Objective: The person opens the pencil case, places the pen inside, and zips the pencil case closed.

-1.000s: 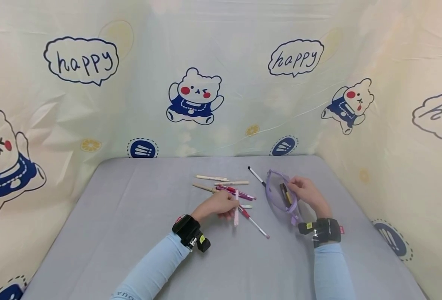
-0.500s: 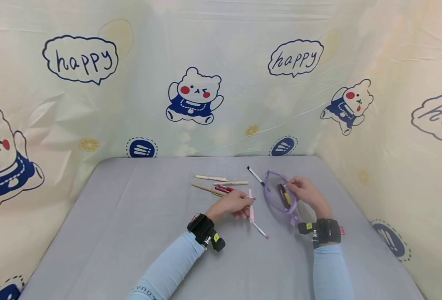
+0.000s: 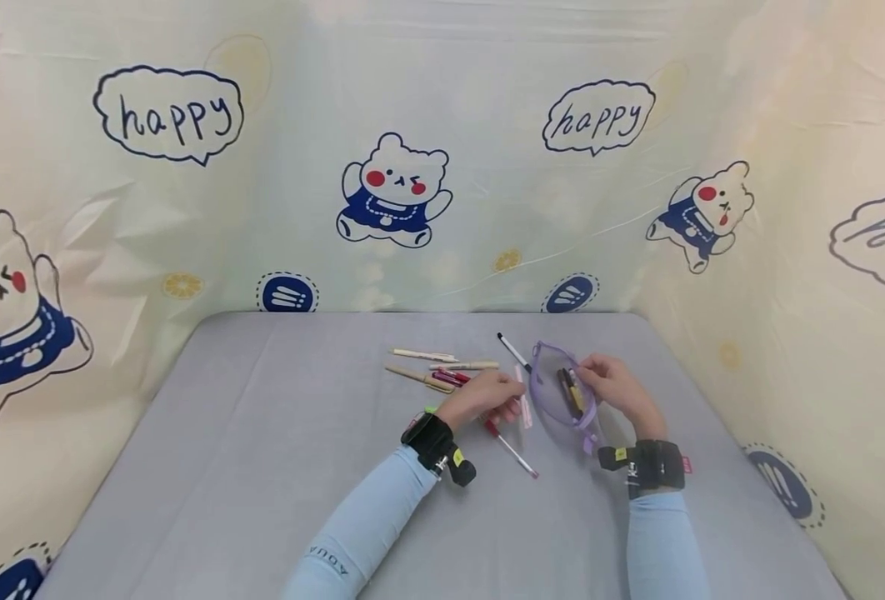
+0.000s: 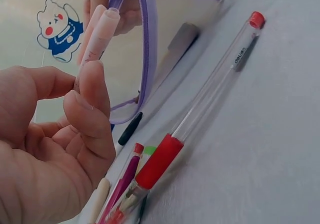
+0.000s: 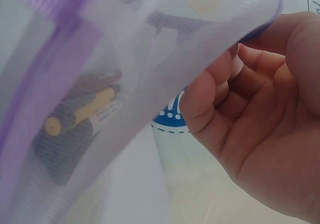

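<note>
My left hand [image 3: 486, 395] pinches a pink pen [image 4: 97, 41] between thumb and fingers, just left of a purple mesh pencil case [image 3: 551, 396]. The pen stands tilted, its clip end up in the left wrist view. My right hand [image 3: 617, 385] grips the case's right rim, and the mouth gapes between its zipper edges. Inside the case lie several dark and yellow pens [image 5: 82, 114], seen through the mesh in the right wrist view. Below my left hand a red-gripped clear pen [image 4: 200, 93] lies on the table, partly hidden by that hand in the head view.
Behind and left of my left hand lie several beige pens [image 3: 420, 377] and a red pen [image 3: 453, 377]. A white pen with black ends [image 3: 513, 351] lies against the case's far left side. The grey table [image 3: 262, 467] meets a printed curtain [image 3: 480, 208] at the back.
My left hand has moved right with the pink pen, from above the loose pens to the case's left edge. The right hand keeps its hold on the case.
</note>
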Available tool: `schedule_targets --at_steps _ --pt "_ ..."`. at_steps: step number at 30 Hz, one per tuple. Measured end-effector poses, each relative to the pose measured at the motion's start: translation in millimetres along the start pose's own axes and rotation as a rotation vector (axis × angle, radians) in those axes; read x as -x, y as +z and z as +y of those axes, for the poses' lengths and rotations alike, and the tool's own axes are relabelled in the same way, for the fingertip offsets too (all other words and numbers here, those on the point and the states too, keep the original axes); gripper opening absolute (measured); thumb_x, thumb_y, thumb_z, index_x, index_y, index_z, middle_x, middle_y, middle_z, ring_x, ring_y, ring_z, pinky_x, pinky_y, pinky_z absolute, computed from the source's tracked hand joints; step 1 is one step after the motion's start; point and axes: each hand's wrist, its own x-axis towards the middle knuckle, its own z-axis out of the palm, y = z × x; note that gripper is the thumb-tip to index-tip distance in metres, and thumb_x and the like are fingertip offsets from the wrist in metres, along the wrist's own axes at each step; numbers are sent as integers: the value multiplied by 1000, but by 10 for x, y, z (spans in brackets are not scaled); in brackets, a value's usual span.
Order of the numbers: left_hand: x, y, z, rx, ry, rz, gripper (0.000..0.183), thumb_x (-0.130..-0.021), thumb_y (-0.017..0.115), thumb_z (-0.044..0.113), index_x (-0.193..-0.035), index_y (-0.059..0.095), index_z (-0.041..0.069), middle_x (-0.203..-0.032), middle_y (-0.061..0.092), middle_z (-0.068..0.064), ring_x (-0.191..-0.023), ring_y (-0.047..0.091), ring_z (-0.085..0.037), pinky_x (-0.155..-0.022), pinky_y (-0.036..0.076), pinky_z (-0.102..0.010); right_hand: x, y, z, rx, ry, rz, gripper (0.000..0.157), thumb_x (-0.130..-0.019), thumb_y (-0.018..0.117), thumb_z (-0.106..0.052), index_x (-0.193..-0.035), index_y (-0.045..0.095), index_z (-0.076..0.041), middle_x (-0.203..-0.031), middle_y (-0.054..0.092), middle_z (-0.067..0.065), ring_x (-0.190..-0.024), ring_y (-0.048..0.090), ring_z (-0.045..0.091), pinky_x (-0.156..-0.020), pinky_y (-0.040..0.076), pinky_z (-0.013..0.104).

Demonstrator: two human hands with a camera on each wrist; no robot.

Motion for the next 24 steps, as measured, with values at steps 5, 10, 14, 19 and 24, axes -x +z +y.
schedule_targets --at_steps 5,10,14,19,24 --pt "-90 61 38 18 20 -5 27 -96 57 32 -88 71 10 -73 69 -3 -58 60 -12 -51 44 -23 2 9 7 4 5 15 23 -100 53 -14 -105 60 7 -79 63 11 -60 56 11 -56 52 34" --pt "-194 142 40 12 18 -10 28 -96 58 35 -85 70 12 -74 71 -3 -58 62 -13 -49 45 -22 5 25 -39 29 13 6 24 -100 53 -15 -108 61 7 -85 65 18 -63 57 13 -57 51 30" --pt "-262 175 39 -2 15 -6 28 -96 59 35 -84 70 12 -76 72 -5 -59 64 -14 -50 46 -24 -1 34 -58 45 23 -3 25 -100 54 -17 -109 61 5 -92 66 24 -66 58 14 -59 50 29" --pt "-325 163 37 -13 -8 9 27 -95 59 32 -84 71 11 -74 71 -4 -56 60 -13 -49 43 -23 -24 43 -30 42 12 -10 25 -100 53 -18 -109 61 4 -92 65 23 -66 57 14 -59 50 29" --pt "-387 197 110 -55 -22 30 26 -95 60 33 -82 71 14 -73 71 -3 -59 60 -18 -47 35 -23 7 0 -35 5 -5 2 22 -99 54 -12 -106 59 8 -82 63 19 -61 56 13 -55 50 29"
